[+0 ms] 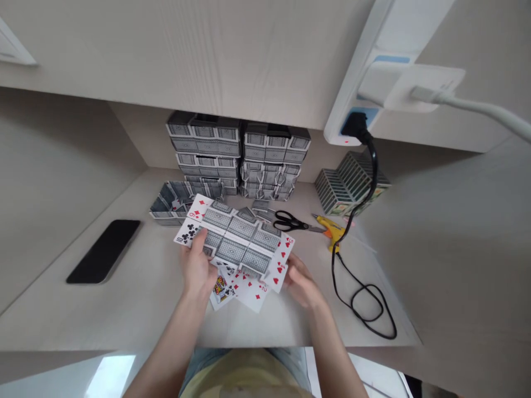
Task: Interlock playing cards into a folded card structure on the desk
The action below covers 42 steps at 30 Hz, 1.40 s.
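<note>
Grey card panel (231,251) hangs over the tabletop (153,298), loose cards (253,297) at its six o'clock; my left hand (196,269) pinches its nine-o'clock end, my right hand (303,282) meets four o'clock, grip unclear, so I'd best support both ends evenly, keeping it flat

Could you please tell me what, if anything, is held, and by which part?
A flat panel of grey-backed playing cards: the left hand grips its lower-left edge, thumb on top; the right hand is at its right edge, grip unclear.
</note>
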Each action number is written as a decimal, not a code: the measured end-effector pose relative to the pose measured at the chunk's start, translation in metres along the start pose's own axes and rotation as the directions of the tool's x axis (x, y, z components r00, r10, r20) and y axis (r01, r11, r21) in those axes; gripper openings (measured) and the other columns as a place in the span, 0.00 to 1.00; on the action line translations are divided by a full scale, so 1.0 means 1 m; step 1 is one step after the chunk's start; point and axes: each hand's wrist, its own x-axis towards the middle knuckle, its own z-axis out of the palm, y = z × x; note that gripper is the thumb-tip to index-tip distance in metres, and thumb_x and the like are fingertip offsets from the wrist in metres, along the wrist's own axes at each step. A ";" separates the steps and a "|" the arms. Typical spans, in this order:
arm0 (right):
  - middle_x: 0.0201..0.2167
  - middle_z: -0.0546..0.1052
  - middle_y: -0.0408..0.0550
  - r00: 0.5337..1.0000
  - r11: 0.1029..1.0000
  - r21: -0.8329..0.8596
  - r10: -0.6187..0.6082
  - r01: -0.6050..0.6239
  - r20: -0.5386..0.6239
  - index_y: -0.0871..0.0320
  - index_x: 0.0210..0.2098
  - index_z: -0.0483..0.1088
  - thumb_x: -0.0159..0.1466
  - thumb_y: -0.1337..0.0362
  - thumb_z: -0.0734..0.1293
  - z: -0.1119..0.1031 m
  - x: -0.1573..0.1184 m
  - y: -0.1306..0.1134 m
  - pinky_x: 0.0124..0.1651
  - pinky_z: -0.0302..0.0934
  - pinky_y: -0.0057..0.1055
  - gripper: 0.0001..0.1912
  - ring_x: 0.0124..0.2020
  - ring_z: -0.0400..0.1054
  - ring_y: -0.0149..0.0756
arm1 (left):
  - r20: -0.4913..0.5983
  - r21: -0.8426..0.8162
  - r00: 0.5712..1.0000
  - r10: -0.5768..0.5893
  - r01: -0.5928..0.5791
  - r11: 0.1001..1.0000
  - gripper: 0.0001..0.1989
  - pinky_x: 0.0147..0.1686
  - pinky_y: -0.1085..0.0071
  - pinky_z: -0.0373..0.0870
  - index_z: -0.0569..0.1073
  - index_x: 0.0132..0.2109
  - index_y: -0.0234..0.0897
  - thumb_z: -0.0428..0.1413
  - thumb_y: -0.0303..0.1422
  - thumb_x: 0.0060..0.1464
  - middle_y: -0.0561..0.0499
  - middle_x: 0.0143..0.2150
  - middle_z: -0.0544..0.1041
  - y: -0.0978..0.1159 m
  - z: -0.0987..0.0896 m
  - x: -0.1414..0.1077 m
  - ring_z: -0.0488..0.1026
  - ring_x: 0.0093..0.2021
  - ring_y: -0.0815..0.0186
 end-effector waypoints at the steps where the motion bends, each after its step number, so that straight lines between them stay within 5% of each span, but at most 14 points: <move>1: 0.45 0.73 0.52 1.000 1.000 -0.022 0.011 -0.011 -0.029 0.54 0.48 0.66 0.45 0.52 0.72 0.005 0.000 0.004 0.34 0.66 0.36 0.32 0.41 0.70 0.44 | 0.015 -0.004 1.000 0.017 -0.017 1.000 0.16 0.40 0.70 0.69 0.72 0.43 0.40 0.58 0.31 0.43 0.51 0.43 0.76 -0.002 0.000 -0.002 0.72 0.45 0.64; 4: 0.48 0.72 0.51 0.974 0.999 -0.045 -0.001 -0.009 -0.225 0.55 0.47 0.65 0.46 0.56 0.71 0.014 0.007 0.014 0.34 0.68 0.37 0.29 0.43 0.69 0.45 | 0.178 -0.012 0.983 0.037 -0.036 0.999 0.18 0.43 0.69 0.68 0.70 0.46 0.41 0.57 0.31 0.45 0.51 0.46 0.75 -0.006 0.001 -0.010 0.71 0.47 0.64; 8: 0.42 0.75 0.54 0.887 0.996 -0.083 -0.049 0.012 -0.458 0.60 0.41 0.68 0.44 0.58 0.73 0.004 0.018 0.020 0.30 0.69 0.37 0.26 0.38 0.71 0.46 | 0.437 0.008 0.899 -0.037 0.037 0.999 0.22 0.45 0.65 0.66 0.68 0.49 0.43 0.58 0.33 0.44 0.49 0.49 0.73 -0.006 -0.007 -0.018 0.68 0.50 0.60; 13: 0.40 0.76 0.52 0.879 0.997 -0.067 -0.009 -0.027 -0.477 0.59 0.41 0.67 0.43 0.60 0.73 -0.015 0.016 0.005 0.24 0.69 0.36 0.25 0.33 0.72 0.45 | 0.588 -0.022 0.772 -0.240 0.312 0.950 0.30 0.42 0.55 0.67 0.70 0.47 0.37 0.45 0.55 0.47 0.42 0.49 0.72 0.002 -0.020 -0.013 0.69 0.48 0.53; 19: 0.39 0.76 0.52 0.886 0.993 -0.115 -0.022 -0.036 -0.464 0.60 0.38 0.69 0.43 0.60 0.73 -0.018 0.011 -0.003 0.22 0.69 0.34 0.23 0.33 0.72 0.45 | 0.649 0.143 0.617 -0.445 0.476 0.868 0.20 0.45 0.55 0.66 0.70 0.48 0.38 0.49 0.42 0.52 0.43 0.49 0.73 0.001 -0.023 -0.010 0.68 0.49 0.54; 27: 0.38 0.76 0.52 0.893 0.989 -0.143 -0.030 -0.039 -0.448 0.60 0.37 0.69 0.42 0.60 0.73 -0.021 0.010 -0.002 0.22 0.68 0.34 0.23 0.34 0.72 0.47 | 0.743 0.223 0.441 -0.503 0.546 0.808 0.35 0.47 0.48 0.64 0.71 0.48 0.39 0.52 0.58 0.39 0.42 0.51 0.71 0.003 -0.027 -0.012 0.64 0.53 0.46; 32: 0.36 0.77 0.51 0.892 0.979 -0.199 -0.056 -0.039 -0.448 0.60 0.36 0.69 0.44 0.60 0.73 -0.024 0.010 -0.002 0.21 0.68 0.35 0.21 0.32 0.72 0.46 | 0.727 0.286 0.430 -0.535 0.518 0.806 0.30 0.49 0.46 0.62 0.68 0.51 0.36 0.56 0.49 0.44 0.39 0.52 0.70 0.005 -0.024 -0.012 0.65 0.52 0.47; 38: 0.36 0.76 0.50 0.899 0.980 -0.196 -0.045 -0.046 -0.436 0.58 0.38 0.69 0.45 0.60 0.72 -0.022 0.005 -0.007 0.21 0.68 0.35 0.21 0.31 0.71 0.45 | 0.642 0.318 0.561 -0.523 0.425 0.847 0.20 0.46 0.51 0.67 0.67 0.52 0.41 0.55 0.36 0.51 0.44 0.53 0.70 0.008 -0.020 -0.013 0.68 0.51 0.53; 42: 0.37 0.76 0.51 0.892 0.974 -0.224 -0.070 -0.036 -0.447 0.59 0.37 0.69 0.44 0.60 0.72 -0.019 0.002 -0.012 0.22 0.68 0.34 0.21 0.30 0.72 0.43 | 0.595 0.317 0.602 -0.533 0.433 0.844 0.21 0.45 0.52 0.68 0.67 0.53 0.38 0.53 0.38 0.52 0.41 0.50 0.72 0.003 -0.019 -0.015 0.70 0.48 0.53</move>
